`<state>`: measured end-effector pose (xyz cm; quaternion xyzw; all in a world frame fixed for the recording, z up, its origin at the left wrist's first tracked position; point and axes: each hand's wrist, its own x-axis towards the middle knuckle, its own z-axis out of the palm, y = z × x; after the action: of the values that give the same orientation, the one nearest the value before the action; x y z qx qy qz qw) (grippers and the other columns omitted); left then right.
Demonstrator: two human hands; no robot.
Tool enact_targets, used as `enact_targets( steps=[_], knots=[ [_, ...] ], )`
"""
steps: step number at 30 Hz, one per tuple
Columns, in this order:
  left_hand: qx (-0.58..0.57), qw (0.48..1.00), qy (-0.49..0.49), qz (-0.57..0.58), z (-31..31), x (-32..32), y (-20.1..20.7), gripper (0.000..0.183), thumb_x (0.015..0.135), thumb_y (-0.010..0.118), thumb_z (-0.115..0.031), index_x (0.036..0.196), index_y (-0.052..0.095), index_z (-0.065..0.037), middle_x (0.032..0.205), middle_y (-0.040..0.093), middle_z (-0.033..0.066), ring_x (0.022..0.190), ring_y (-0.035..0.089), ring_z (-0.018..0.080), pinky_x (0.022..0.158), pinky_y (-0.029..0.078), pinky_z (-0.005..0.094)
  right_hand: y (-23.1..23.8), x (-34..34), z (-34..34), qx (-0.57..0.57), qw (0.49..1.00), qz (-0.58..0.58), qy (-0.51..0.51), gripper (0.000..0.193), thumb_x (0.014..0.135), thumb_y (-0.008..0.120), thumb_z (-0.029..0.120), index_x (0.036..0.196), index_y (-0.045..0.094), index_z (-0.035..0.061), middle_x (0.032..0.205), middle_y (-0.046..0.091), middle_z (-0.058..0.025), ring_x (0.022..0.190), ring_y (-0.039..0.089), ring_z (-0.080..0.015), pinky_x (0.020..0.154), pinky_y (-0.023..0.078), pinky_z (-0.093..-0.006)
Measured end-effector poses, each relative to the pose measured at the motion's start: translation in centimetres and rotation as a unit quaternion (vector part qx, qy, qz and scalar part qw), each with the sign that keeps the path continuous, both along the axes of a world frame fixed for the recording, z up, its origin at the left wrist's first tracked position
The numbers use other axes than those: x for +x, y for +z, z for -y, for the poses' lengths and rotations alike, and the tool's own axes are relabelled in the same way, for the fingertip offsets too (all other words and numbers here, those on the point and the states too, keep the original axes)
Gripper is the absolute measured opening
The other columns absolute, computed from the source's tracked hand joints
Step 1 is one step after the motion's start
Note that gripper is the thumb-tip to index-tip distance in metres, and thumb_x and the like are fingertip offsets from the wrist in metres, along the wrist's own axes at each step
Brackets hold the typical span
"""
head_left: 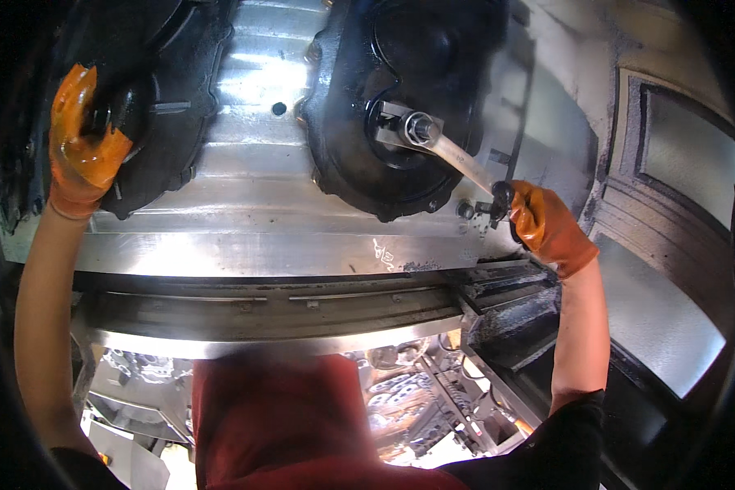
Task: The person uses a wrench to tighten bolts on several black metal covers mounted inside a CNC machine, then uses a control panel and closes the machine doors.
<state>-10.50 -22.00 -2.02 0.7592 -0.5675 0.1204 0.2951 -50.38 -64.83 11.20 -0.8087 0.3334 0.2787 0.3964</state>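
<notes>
My right hand (pixel 547 229), in an orange glove, is closed around the lower end of a silver wrench (pixel 464 166). The wrench's far end sits at a round metal fitting (pixel 420 128) over a metal block near the middle of a black cast cover (pixel 347 163). Dark patches hide part of the right fingertips. At the far left, my left hand (pixel 86 151), in a wet-looking orange glove, rests against another black cast cover (pixel 171 139). Its thumb and fingers are spread apart in a curve, and the tips are lost against the dark surface.
Both covers lie on a ribbed metal bed (pixel 261 163) with a small round hole. A metal front ledge (pixel 220 255) runs across, nearest me. Below it are racks with metal parts (pixel 400 400). A panelled wall with a window (pixel 686 147) stands at the right.
</notes>
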Motion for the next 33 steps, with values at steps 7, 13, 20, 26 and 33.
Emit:
enact_targets(
  steps=[7,13,20,26,33],
  knots=[
    [0.043,0.996,-0.038,-0.075,-1.3,0.9,-0.4,0.064,0.08,0.078,-0.011,0.135,0.047,-0.001,0.136,0.05,0.0178,0.126,0.051,0.0334,0.109,0.042,0.0384,-2.5,-2.5,-12.3,0.399,0.798,0.076,-0.444,0.038,0.094,0.064,0.032,0.117,0.058,0.0015,0.092,0.06,-0.0027,0.066,0.056,-0.0116,0.056,0.049,-0.0229],
    [-0.009,1.0,-0.022,0.007,0.0,-0.2,-0.1,0.064,0.078,0.079,-0.009,0.133,0.047,-0.002,0.134,0.052,0.0173,0.126,0.051,0.0355,0.11,0.041,0.0401,-4.7,1.5,-21.5,0.56,0.553,0.168,-0.594,0.04,0.102,0.045,0.04,0.111,0.059,0.0039,0.07,0.054,-0.0028,0.057,0.053,-0.0142,0.053,0.048,-0.0257],
    [-0.028,0.999,0.01,0.036,1.9,-2.4,1.3,0.059,0.076,0.073,-0.004,0.13,0.048,0.0,0.129,0.053,0.0196,0.124,0.048,0.0383,0.111,0.036,0.0457,-3.6,3.7,-19.7,0.553,0.579,0.164,-0.577,0.045,0.102,0.042,0.048,0.109,0.059,0.0061,0.063,0.049,0.0005,0.051,0.048,-0.0135,0.047,0.04,-0.0262],
    [0.013,0.999,0.041,0.004,0.6,-2.4,0.7,0.057,0.077,0.074,-0.007,0.127,0.051,0.003,0.126,0.053,0.021,0.12,0.05,0.0398,0.106,0.041,0.0437,-6.1,7.8,-24.9,0.576,0.48,0.26,-0.609,0.029,0.097,0.054,0.044,0.089,0.051,0.0166,0.072,0.047,0.0036,0.059,0.049,-0.0143,0.046,0.034,-0.0296],
    [0.019,0.993,0.052,0.106,2.9,-2.4,1.7,0.057,0.078,0.071,-0.01,0.129,0.048,0.001,0.131,0.048,0.0223,0.122,0.048,0.0405,0.109,0.035,0.0488,-7.4,4.1,-24.3,0.62,0.425,0.298,-0.587,0.017,0.09,0.053,0.013,0.104,0.06,0.0053,0.088,0.061,-0.0101,0.081,0.06,-0.0266,0.077,0.051,-0.0401]
  ],
)
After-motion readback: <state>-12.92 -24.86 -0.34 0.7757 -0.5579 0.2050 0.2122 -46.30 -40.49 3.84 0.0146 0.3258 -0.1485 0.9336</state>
